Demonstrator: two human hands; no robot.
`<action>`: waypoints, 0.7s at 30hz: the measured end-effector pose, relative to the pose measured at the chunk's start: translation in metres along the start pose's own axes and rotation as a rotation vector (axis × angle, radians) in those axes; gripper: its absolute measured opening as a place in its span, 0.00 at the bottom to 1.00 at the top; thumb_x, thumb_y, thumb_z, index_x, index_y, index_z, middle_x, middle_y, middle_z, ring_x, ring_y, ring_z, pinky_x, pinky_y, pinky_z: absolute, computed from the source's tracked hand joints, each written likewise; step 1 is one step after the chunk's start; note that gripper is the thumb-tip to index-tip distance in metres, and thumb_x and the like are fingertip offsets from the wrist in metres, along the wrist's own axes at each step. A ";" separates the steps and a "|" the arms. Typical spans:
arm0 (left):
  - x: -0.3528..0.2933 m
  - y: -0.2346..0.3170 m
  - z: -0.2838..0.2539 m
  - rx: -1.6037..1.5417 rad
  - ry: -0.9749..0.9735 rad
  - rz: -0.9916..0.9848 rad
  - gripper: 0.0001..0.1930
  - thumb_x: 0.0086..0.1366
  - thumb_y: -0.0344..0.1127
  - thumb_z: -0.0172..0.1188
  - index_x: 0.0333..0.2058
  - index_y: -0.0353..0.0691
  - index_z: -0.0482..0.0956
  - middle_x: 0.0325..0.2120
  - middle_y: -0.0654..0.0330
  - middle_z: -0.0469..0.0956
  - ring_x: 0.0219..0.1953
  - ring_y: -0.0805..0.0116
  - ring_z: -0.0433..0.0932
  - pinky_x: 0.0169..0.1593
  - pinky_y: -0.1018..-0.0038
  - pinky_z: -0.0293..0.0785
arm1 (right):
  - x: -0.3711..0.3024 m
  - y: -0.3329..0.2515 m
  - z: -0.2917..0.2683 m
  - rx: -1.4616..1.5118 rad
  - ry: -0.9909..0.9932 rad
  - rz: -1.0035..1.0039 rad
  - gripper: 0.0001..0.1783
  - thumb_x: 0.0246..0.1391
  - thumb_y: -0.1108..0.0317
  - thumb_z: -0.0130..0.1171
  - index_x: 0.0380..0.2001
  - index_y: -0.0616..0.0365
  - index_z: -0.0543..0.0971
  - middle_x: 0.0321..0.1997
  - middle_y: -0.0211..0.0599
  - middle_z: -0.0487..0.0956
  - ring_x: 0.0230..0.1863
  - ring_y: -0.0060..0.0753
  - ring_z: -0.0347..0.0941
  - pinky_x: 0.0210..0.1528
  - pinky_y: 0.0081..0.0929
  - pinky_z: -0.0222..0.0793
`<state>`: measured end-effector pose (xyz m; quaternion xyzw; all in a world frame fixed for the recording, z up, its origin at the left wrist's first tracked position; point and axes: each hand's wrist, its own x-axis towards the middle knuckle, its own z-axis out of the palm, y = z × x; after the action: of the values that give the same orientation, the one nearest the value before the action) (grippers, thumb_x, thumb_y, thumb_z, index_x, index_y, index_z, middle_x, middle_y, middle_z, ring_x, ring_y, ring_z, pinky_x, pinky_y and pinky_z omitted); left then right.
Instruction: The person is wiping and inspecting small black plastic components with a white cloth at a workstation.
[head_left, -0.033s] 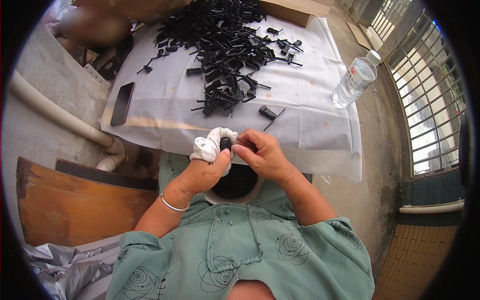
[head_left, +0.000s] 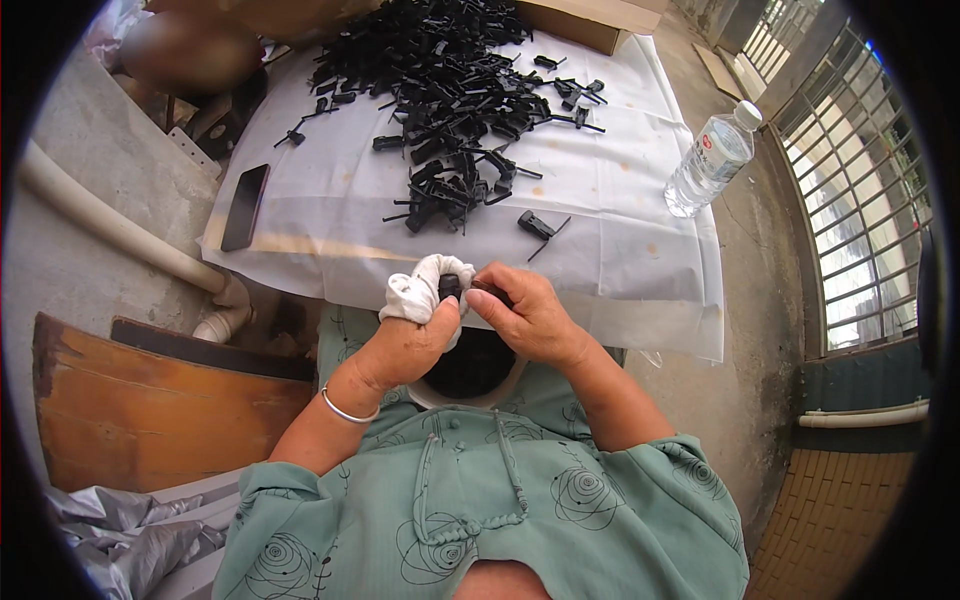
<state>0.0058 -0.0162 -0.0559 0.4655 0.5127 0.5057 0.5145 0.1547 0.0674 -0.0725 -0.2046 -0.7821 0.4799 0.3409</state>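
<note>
My left hand (head_left: 425,330), with a white cloth (head_left: 415,290) bunched about its fingers, is closed on a small black plastic part (head_left: 449,287). Its thumb presses against the near side of that part. Close by on the right, my right hand (head_left: 520,312) has its thumb and fingers closed round something dark, mostly hidden in the grip. A white-rimmed bucket (head_left: 505,388) with dark contents stands below both hands, between my legs. On the table, a single black part with thin stems (head_left: 540,228) lies just beyond my right hand.
A large heap of black plastic parts (head_left: 450,110) covers the middle and back of the white-sheeted table (head_left: 620,240). At its left edge lies a dark phone (head_left: 245,208); a water bottle (head_left: 710,160) stands at the right. A cardboard box (head_left: 585,25) sits at the far edge.
My right hand's thumb and fingertips have shifted slightly, and more of the dark thing in them shows. The left hand and black part are almost unmoved.
</note>
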 end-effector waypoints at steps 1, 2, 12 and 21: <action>0.002 -0.008 -0.001 0.000 0.001 -0.001 0.15 0.59 0.24 0.41 0.46 0.39 0.63 0.27 0.67 0.64 0.21 0.85 0.57 0.22 0.86 0.56 | -0.001 0.000 0.001 0.001 -0.001 0.000 0.07 0.54 0.68 0.55 0.28 0.61 0.72 0.18 0.33 0.66 0.19 0.24 0.58 0.23 0.23 0.59; 0.005 -0.015 -0.003 0.136 0.026 0.146 0.15 0.59 0.24 0.41 0.46 0.39 0.63 0.28 0.67 0.65 0.21 0.85 0.57 0.22 0.86 0.56 | -0.001 -0.001 0.002 0.001 -0.046 0.001 0.08 0.55 0.68 0.53 0.27 0.61 0.72 0.18 0.34 0.67 0.19 0.25 0.58 0.24 0.24 0.60; -0.001 -0.002 0.002 -0.026 -0.029 0.020 0.14 0.60 0.27 0.43 0.46 0.39 0.62 0.28 0.67 0.65 0.22 0.85 0.58 0.22 0.87 0.56 | -0.006 -0.007 0.003 0.078 -0.045 0.063 0.08 0.55 0.69 0.53 0.24 0.62 0.72 0.18 0.30 0.69 0.22 0.20 0.61 0.25 0.21 0.61; -0.002 -0.006 0.002 0.207 0.021 0.181 0.13 0.61 0.29 0.42 0.45 0.37 0.63 0.27 0.67 0.66 0.24 0.83 0.62 0.27 0.84 0.61 | -0.002 -0.014 0.001 0.035 -0.041 0.035 0.09 0.55 0.68 0.51 0.26 0.63 0.73 0.20 0.41 0.72 0.19 0.36 0.65 0.26 0.29 0.64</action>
<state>0.0085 -0.0186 -0.0619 0.5551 0.5235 0.4994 0.4103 0.1548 0.0589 -0.0608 -0.2022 -0.7767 0.5036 0.3198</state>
